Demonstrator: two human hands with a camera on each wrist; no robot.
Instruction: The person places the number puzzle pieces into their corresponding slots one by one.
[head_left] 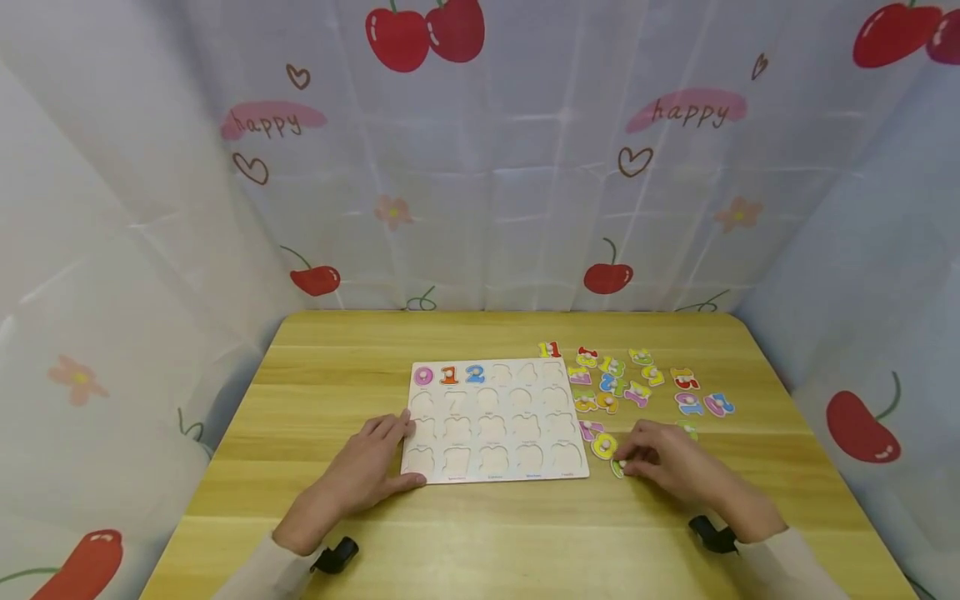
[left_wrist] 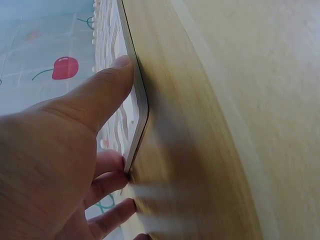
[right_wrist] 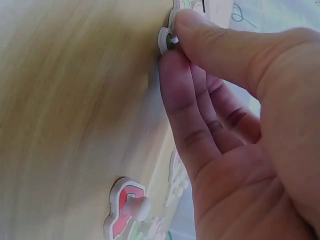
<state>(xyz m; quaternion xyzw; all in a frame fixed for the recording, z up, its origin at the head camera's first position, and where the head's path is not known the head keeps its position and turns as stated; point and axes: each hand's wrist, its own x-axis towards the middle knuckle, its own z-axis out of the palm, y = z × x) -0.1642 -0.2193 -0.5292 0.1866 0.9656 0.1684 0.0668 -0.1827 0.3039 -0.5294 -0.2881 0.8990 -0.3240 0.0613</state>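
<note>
A white wooden number puzzle board [head_left: 470,451] lies flat on the table, with colourful 0, 1 and 2 pieces [head_left: 448,375] in its top row. My left hand [head_left: 365,463] rests at its near left corner, the thumb [left_wrist: 111,85] against the near edge and fingertips touching the left side. Right of the board, my right hand [head_left: 667,458] pinches a small green number piece [head_left: 618,468] between thumb and fingertips. In the right wrist view that green piece [right_wrist: 169,41] is partly hidden by the fingers. Beside it lies a yellow piece [head_left: 604,446].
Several loose number pieces, among them a red 15 [head_left: 685,378] and a blue one [head_left: 611,382], lie scattered right of the board. A red and yellow 11 [head_left: 550,349] sits at its far edge. A cherry-print curtain [head_left: 480,250] stands behind the wooden table [head_left: 480,542].
</note>
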